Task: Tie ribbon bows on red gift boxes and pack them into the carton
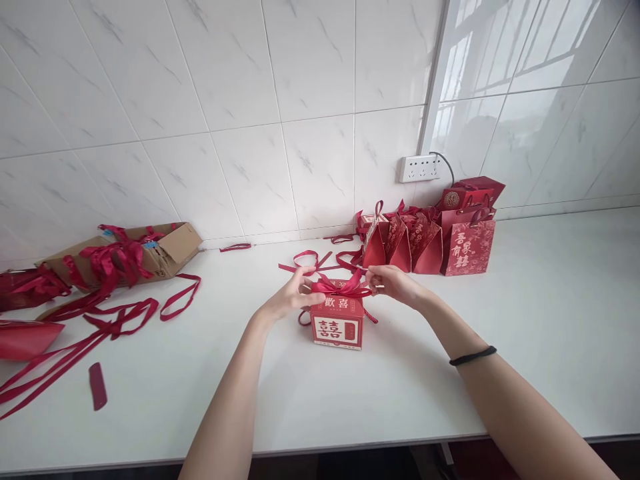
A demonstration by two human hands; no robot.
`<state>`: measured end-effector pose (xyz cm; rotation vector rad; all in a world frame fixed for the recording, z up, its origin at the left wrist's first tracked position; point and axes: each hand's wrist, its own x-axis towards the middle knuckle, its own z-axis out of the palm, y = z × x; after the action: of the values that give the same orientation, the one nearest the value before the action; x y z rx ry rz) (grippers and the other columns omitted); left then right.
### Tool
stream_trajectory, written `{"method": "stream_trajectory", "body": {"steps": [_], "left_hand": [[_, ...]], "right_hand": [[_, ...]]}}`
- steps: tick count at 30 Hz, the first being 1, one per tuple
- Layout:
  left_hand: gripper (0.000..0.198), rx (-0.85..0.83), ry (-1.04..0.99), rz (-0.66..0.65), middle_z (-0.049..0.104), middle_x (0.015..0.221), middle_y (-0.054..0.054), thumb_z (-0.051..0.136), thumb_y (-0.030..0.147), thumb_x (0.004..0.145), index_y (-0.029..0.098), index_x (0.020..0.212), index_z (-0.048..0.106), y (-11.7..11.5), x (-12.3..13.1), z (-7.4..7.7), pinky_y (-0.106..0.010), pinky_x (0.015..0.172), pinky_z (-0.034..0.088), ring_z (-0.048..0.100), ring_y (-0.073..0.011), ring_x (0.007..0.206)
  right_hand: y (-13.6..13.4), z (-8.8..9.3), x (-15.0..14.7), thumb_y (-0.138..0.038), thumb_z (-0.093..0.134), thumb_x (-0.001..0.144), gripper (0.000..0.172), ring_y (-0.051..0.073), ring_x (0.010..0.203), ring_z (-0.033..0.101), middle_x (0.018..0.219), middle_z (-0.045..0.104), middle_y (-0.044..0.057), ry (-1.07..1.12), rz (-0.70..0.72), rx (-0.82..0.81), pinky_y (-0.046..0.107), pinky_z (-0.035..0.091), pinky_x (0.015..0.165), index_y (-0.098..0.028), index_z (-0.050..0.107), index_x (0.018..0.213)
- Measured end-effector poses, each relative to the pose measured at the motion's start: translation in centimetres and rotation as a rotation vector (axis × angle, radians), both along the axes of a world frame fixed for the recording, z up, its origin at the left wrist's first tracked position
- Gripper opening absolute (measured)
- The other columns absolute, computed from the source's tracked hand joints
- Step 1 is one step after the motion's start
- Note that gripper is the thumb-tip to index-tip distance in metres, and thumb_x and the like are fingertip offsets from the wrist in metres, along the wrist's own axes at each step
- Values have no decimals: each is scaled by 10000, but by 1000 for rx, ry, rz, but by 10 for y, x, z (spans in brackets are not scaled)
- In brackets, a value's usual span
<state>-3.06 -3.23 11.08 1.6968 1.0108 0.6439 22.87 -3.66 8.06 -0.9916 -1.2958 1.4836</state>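
Note:
A red gift box (pixel 337 327) with white double-happiness lettering stands on the white table, and a red ribbon bow (pixel 341 285) is tied across its top. At the box's left side, the fingers of my left hand (pixel 290 295) close on the left loop of the bow. My right hand (pixel 396 285) pinches the ribbon at the bow's right side, slightly above the box. A short ribbon end hangs behind the box on the right. Loose red ribbons (pixel 306 259) lie on the table just beyond the box.
Several red gift boxes and bags (pixel 425 243) stand against the tiled wall at right, below a white power strip (pixel 419 169). On the left are a cardboard box (pixel 181 245) full of ribbon, tangled ribbon strands (pixel 120 325) and a dark red strip (pixel 98 387).

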Motion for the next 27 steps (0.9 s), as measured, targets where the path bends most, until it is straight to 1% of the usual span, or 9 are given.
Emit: {"method": "stream_trajectory", "body": {"steps": [4, 7, 10, 12, 14, 17, 20, 23, 27], "left_hand": [[1006, -2, 31, -105, 372, 1385, -164, 805, 323, 580, 265, 1407, 234, 3, 1, -6, -386, 938, 451, 414, -294, 1258], [802, 196, 15, 154, 378, 1397, -133, 717, 314, 686, 265, 1370, 301, 9, 1, -10, -397, 991, 404, 365, -277, 1303], [484, 346, 18, 436, 423, 1377, -102, 584, 317, 787, 234, 1241, 439, 13, 1, -10, -374, 996, 391, 416, -242, 1266], [369, 293, 21, 383, 502, 1312, -96, 547, 384, 809, 203, 1130, 524, 12, 3, -8, -352, 978, 405, 479, -233, 1204], [399, 206, 26, 249, 568, 1236, -93, 542, 473, 803, 188, 1082, 563, 9, 6, -7, -344, 964, 416, 517, -237, 1158], [502, 145, 20, 126, 575, 1232, -98, 562, 526, 783, 185, 1152, 542, 4, 12, -8, -349, 981, 405, 506, -250, 1181], [573, 41, 9, 61, 567, 1248, -87, 576, 536, 777, 217, 1242, 471, -2, 18, -9, -354, 975, 420, 534, -240, 1157], [605, -98, -27, -51, 569, 1237, -67, 614, 509, 762, 249, 1273, 421, -7, 21, -8, -334, 891, 485, 568, -227, 1107], [638, -147, -62, -101, 554, 1238, -68, 646, 446, 754, 250, 1298, 377, -9, 23, -7, -334, 865, 503, 532, -240, 1154]], "right_hand": [[-4, 5, 2, -236, 622, 663, 102, 135, 731, 580, 746, 617, 25, -118, 47, 7, 275, 479, 710, -143, 634, 704], [-5, 5, 14, -207, 566, 598, 95, 154, 581, 604, 662, 634, 59, -202, 151, -118, 304, 501, 614, -123, 608, 612], [-2, 4, 27, -222, 537, 592, 106, 123, 413, 526, 593, 598, 57, -304, 44, -145, 269, 424, 433, -130, 553, 540], [0, 4, 29, -228, 535, 628, 105, 105, 444, 517, 641, 598, 52, -321, -109, -81, 232, 379, 403, -142, 542, 569], [0, 4, 26, -244, 544, 675, 111, 136, 622, 587, 807, 635, 71, -309, -149, -23, 220, 417, 459, -153, 596, 712], [-3, 7, 19, -279, 575, 707, 418, 218, 1030, 574, 1174, 588, 97, -297, 62, 61, 304, 506, 734, -202, 578, 1118], [-9, 10, 15, -269, 649, 669, 806, 260, 1281, 400, 1433, 372, 105, -309, 339, 135, 402, 434, 945, -274, 313, 1402], [-13, 9, 13, -249, 725, 628, 1052, 270, 1314, 360, 1506, 222, 112, -358, 430, 198, 409, 437, 959, -321, 92, 1465], [-16, 5, 5, -253, 749, 635, 1160, 259, 1245, 450, 1461, 289, 149, -469, 371, 283, 395, 470, 931, -312, -60, 1464]]}}
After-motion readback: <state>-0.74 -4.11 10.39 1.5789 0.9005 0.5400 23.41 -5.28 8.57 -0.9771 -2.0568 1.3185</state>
